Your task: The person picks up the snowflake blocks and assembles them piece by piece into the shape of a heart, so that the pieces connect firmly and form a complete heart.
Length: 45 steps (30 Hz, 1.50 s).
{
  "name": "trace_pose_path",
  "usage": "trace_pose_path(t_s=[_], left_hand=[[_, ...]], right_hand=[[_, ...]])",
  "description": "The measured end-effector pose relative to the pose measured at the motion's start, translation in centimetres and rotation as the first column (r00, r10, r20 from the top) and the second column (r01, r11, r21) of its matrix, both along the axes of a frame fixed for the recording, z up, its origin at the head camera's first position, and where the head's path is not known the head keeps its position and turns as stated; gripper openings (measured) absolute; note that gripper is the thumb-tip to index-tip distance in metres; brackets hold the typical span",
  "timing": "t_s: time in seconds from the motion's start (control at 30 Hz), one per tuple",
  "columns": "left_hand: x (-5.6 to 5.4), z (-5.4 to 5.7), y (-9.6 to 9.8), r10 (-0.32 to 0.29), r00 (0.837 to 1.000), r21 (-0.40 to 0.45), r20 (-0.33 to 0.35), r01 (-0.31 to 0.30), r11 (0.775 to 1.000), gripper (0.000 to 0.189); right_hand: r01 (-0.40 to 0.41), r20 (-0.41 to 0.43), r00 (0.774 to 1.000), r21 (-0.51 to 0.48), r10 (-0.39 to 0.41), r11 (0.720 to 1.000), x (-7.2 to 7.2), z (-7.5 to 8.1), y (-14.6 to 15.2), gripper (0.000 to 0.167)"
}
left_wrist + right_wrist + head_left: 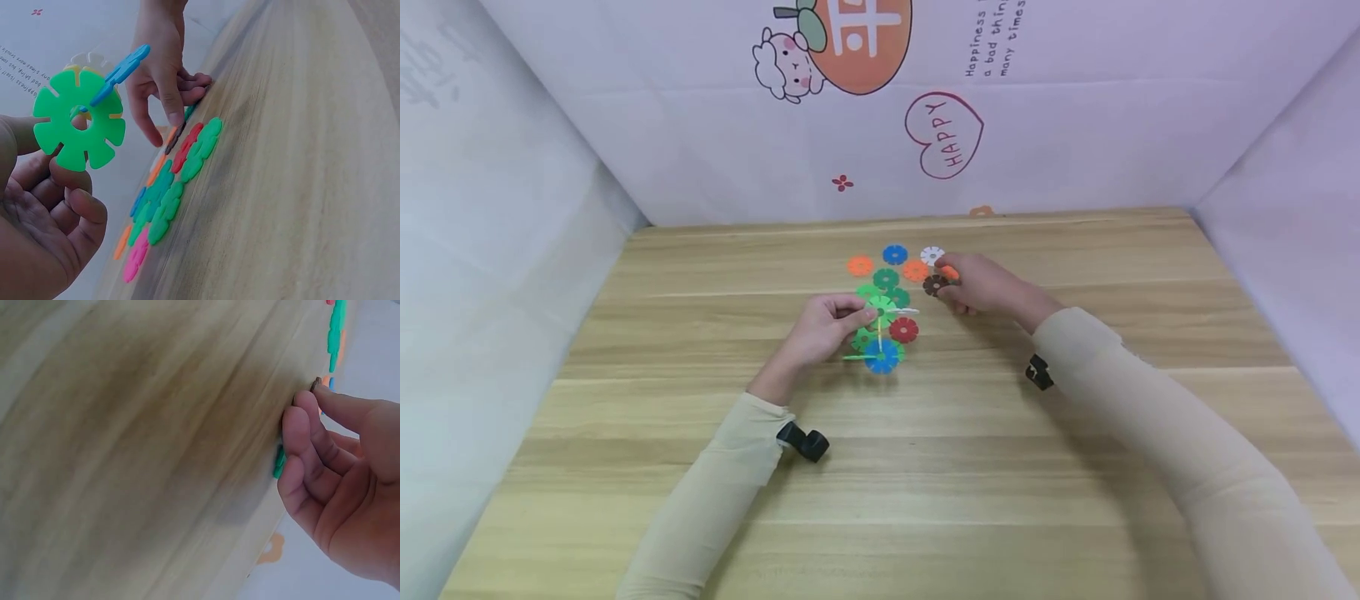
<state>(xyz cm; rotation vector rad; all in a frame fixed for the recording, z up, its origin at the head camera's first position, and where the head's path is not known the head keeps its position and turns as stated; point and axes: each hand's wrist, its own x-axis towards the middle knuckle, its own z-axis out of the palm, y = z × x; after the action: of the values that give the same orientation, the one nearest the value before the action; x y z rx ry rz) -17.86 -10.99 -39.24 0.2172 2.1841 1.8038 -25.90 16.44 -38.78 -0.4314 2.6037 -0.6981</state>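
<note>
My left hand (pixel 829 331) pinches a joined piece of notched plastic discs, thumb and fingers at a bright green disc (pixel 79 119). Joined with it are a blue disc (pixel 882 357), a yellow one and a white one (pixel 908 311), some seen edge-on. This piece is held up in front of the loose discs. Over to the right, my right hand (pixel 981 282) reaches down to the table with curled fingers. Its thumb and fingertips pinch the rim of a brown notched disc (pixel 935 286); the fingers partly hide an orange disc (pixel 951 272) beside it.
Loose notched discs lie bunched on the wooden table (pixel 880 500): several green ones (pixel 886 278), a red one (pixel 904 330), orange ones (pixel 860 266), a blue one (pixel 895 254), a white one (pixel 932 255) and a pink one (pixel 136 255). A printed white cloth (pixel 715 158) stands behind.
</note>
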Motion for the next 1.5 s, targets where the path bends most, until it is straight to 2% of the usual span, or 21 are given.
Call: trace_pose_path(t_s=[0.37, 0.6, 0.77, 1.0, 1.1, 1.3, 1.4, 1.5], left_hand=[[0.0, 0.1, 0.0, 0.002, 1.000, -0.013, -0.011, -0.002, 1.000, 0.020], [0.1, 0.2, 0.2, 0.003, 1.000, -0.015, -0.005, -0.003, 1.000, 0.019], [0.1, 0.1, 0.1, -0.008, 1.000, 0.032, 0.003, 0.008, 0.999, 0.019], [0.2, -0.1, -0.2, -0.010, 1.000, 0.037, 0.001, 0.010, 0.999, 0.017], [0.2, 0.0, -0.2, -0.004, 1.000, 0.045, 0.012, 0.003, 0.999, 0.017], [0.2, -0.1, -0.1, -0.009, 1.000, 0.048, 0.027, 0.008, 0.999, 0.017], [0.2, -0.2, 0.1, -0.005, 0.999, 0.047, 0.031, 0.003, 0.999, 0.018], [0.2, -0.3, 0.2, -0.001, 1.000, 0.048, 0.030, 0.000, 0.999, 0.018]], right_hand=[[-0.011, -0.032, 0.999, 0.092, 0.014, 0.996, 0.4, 0.8, -0.8, 0.048], [-0.017, -0.059, 0.998, 0.067, 0.021, 0.998, 0.8, 0.7, -0.5, 0.042], [-0.036, -0.081, 0.996, 0.033, 0.038, 0.999, 1.6, 0.5, -0.3, 0.038], [-0.114, -0.099, 0.989, -0.015, 0.112, 0.993, 3.1, 0.2, 0.2, 0.010], [-0.135, -0.122, 0.984, -0.053, 0.127, 0.989, 3.7, 0.1, 0.6, 0.007], [-0.086, -0.100, 0.993, -0.214, 0.066, 0.973, 5.2, 0.3, 1.4, 0.013], [-0.056, -0.053, 0.998, -0.325, 0.041, 0.944, 6.0, 0.6, 1.7, 0.017], [-0.016, 0.024, 0.999, -0.446, 0.029, 0.895, 6.7, 1.0, 1.8, 0.020]])
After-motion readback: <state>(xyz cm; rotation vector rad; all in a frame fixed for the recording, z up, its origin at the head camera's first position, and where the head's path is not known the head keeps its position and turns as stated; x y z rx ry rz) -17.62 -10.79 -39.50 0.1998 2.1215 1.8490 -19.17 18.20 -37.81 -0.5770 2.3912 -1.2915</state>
